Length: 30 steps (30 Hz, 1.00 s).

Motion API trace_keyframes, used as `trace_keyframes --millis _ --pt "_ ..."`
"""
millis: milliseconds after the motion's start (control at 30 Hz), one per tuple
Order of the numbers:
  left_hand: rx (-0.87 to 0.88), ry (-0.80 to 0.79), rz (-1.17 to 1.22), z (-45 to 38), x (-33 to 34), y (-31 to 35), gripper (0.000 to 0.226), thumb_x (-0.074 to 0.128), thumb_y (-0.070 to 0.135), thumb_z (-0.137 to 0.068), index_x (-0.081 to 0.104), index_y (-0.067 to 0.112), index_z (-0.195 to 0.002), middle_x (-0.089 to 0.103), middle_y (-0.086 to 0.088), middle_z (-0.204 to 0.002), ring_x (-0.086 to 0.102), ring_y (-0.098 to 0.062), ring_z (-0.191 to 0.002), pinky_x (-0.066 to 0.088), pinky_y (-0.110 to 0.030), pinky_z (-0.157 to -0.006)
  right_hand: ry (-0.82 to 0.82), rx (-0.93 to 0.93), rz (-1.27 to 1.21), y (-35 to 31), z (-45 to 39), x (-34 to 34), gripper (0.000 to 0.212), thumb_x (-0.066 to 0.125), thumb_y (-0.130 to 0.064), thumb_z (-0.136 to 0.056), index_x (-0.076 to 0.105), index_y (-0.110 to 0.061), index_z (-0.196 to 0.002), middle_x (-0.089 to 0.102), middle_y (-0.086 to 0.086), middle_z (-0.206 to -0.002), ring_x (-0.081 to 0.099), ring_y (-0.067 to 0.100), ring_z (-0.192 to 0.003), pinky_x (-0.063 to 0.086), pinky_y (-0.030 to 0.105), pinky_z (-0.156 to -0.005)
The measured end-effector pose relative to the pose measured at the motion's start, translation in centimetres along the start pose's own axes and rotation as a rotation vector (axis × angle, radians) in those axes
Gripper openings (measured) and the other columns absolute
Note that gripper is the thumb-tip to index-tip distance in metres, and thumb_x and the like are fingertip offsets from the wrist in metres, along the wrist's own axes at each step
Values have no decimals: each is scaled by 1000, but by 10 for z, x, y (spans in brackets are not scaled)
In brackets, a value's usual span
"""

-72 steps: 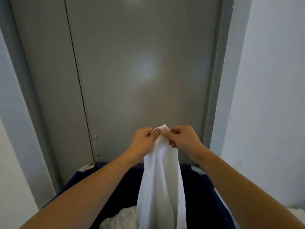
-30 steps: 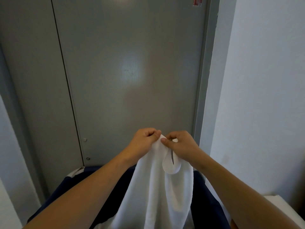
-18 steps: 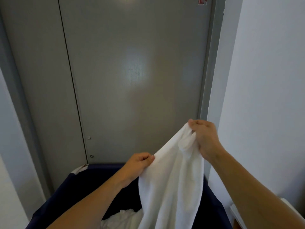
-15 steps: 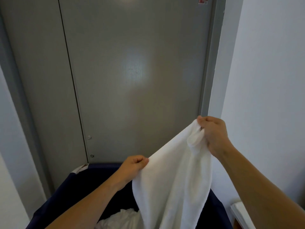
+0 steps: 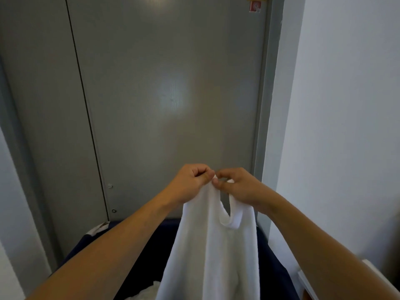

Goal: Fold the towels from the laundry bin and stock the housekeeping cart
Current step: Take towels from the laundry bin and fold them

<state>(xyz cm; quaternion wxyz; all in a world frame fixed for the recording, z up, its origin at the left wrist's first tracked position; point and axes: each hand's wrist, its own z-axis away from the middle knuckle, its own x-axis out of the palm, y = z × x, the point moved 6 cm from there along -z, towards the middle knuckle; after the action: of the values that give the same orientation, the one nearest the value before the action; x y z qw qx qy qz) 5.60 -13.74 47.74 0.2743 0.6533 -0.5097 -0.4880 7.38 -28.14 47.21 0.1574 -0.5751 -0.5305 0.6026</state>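
grey metal door [image 5: 168, 100] straight ahead, pale wall [image 5: 346, 105] to the right, dark blue laundry bin [image 5: 138, 256] low in view with more white linen [image 5: 142, 294] heaped at the bottom.

white towel [image 5: 216, 256] held up over the bin, hanging from both hands, lower end out of view. left hand [image 5: 190, 182] curled around the top edge, thumb and forefinger pinching cloth. right hand [image 5: 238, 187] just beside it, fingertips pinching the same edge, the two hands almost touching. small loop of slack cloth sagging under the right wrist.

likely step: bringing two top corners together for a lengthwise fold. to do it well: match corner to corner before letting any cloth go, check that the hems line up, then pass both corners into one grip. run the free hand down the doubled edge to find the fold line and pull out that sagging loop. keep the towel high enough to clear the linen below, so nothing drags or catches. shake once if the hanging part twists.

housekeeping cart not identifiable; a white edge [image 5: 307, 280] at lower right, too cropped to name.
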Motion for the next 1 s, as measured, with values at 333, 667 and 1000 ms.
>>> trace_keyframes --millis 333,667,1000 --pt "-75 -7 90 5 0 -13 29 58 12 -102 67 10 -75 62 3 -67 55 -6 -61 46 -18 -60 -143 153 -258 16 2 13 24 66 -30 -98 68 -7 -92 69 8 -80 65 16 -71 55 30 -69" --pt "-355 -65 163 42 17 -114 30 57 27 -104 61 9 -80 61 0 -71 53 -10 -64 44 -28 -68 422 198 -643 22 -1 -47 26 66 -23 -97 61 -7 -77 61 7 -68 62 21 -63 56 38 -64" --pt "-154 197 -65 10 -32 -60 36 58 18 -102 52 7 -69 40 -2 -67 36 -14 -63 31 -26 -56 219 212 -137 38 -4 -41 12 72 -24 -93 78 -15 -90 74 2 -82 66 15 -75 53 20 -63"
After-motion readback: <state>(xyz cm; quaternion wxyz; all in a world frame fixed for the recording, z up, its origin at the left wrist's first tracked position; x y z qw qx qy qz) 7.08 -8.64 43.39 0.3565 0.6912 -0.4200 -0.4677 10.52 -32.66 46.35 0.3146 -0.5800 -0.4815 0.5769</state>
